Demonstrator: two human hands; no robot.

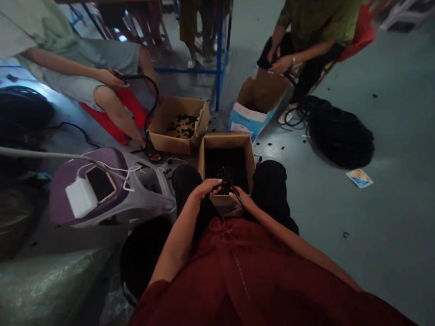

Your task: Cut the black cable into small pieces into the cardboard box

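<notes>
Over the near edge of an open cardboard box, my hands meet between my knees. My left hand is closed, its fingertips pinching a small black piece whose exact kind I cannot make out. Closed just to the right of it, my right hand grips a thin black strip that runs back along the palm. The two dark things come together between my fingertips; whether they are joined I cannot tell. The box's dark inside hides most of what lies in it.
A carton of black bits and a blue-white carton stand ahead. Two co-workers sit beyond, handling black cord. A coil of black cord lies right. At left, a purple stool bears a phone and a white box.
</notes>
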